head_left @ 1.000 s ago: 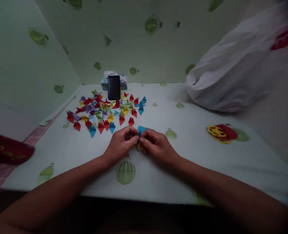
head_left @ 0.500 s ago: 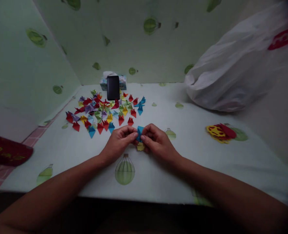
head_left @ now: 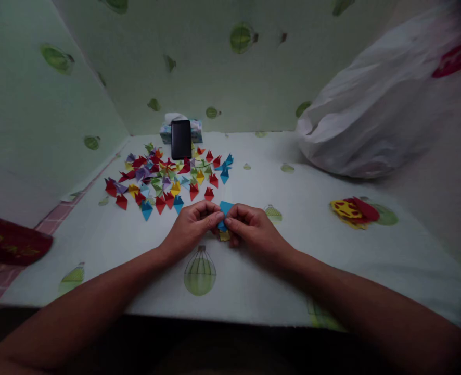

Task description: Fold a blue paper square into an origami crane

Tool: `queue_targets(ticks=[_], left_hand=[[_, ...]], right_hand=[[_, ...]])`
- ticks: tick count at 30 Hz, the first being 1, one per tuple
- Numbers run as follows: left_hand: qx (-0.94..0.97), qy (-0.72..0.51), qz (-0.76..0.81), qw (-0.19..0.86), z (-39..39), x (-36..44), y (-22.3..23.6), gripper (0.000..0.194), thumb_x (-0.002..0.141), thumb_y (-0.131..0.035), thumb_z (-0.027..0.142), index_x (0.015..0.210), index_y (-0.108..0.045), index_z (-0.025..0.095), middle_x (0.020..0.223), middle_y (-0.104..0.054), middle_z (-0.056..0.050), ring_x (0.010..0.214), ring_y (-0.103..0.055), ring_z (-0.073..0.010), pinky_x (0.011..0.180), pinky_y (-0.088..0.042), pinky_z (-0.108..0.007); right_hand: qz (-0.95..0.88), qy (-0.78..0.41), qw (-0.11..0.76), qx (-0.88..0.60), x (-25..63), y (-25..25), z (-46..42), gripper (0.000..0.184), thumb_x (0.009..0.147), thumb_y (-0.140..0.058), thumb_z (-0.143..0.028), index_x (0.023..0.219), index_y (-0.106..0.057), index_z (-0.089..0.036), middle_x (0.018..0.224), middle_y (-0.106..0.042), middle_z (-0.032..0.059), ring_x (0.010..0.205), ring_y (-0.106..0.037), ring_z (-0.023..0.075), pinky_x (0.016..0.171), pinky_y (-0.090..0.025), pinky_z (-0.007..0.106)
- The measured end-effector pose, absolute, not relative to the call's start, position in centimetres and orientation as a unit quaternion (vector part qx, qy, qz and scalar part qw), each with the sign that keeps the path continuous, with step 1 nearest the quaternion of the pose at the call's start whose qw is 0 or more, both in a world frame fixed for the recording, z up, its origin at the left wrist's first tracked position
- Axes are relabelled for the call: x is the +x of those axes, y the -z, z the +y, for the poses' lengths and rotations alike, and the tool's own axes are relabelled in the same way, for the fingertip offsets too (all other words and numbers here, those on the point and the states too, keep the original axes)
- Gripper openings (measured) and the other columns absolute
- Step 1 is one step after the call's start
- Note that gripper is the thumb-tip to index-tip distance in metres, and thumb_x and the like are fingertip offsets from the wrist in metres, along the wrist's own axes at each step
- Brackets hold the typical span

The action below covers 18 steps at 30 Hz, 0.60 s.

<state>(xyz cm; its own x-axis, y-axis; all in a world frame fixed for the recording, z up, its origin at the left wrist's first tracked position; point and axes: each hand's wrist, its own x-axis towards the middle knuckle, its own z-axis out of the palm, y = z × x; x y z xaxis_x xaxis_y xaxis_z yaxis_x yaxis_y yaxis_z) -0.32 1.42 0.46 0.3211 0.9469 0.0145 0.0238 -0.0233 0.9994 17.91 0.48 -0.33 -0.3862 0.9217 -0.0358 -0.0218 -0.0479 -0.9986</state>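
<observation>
The left hand [head_left: 194, 223] and the right hand [head_left: 256, 227], nearly closed with fingers curled in, pinch a small folded blue paper piece [head_left: 226, 208] from its nine and three o'clock sides, above the white tablecloth printed with green balloons [head_left: 250, 284]. A yellow bit of paper [head_left: 225, 236] shows at the piece's six o'clock; I cannot tell whether any finger grips it. From the blue piece, many-coloured folded paper birds [head_left: 168, 199] spread towards ten o'clock, a flat black rectangular device [head_left: 181, 139] stands at eleven, and a bulging white plastic bag [head_left: 363, 120] sits at two.
</observation>
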Motion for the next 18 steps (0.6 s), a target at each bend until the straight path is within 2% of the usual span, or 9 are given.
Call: queue_targets(ticks=[12,18], left_hand=[[0.591,-0.433,0.412,0.542,1.26,-0.55,-0.66,0.022,0.083,-0.073,0.033,0.075,-0.062,0.016,0.061,-0.060,0.004,0.056,-0.054,-0.0080,0.057,-0.045,-0.021],[0.592,-0.438,0.413,0.536,1.49,-0.50,-0.37,0.022,0.082,-0.075,0.034,0.077,-0.062,0.016,0.066,-0.061,0.003,0.058,-0.057,-0.0087,0.057,-0.048,-0.021]], right_hand=[[-0.579,-0.608,0.386,-0.382,17.89,0.05,0.23,0.022,0.086,-0.064,-0.034,0.074,-0.054,-0.019,0.059,-0.056,-0.0050,0.049,-0.054,0.0089,0.052,-0.041,0.024],[-0.602,-0.563,0.411,-0.389,17.87,0.42,0.25,0.020,0.088,-0.062,-0.033,0.076,-0.055,-0.019,0.061,-0.057,-0.0037,0.051,-0.054,0.0100,0.054,-0.043,0.026]])
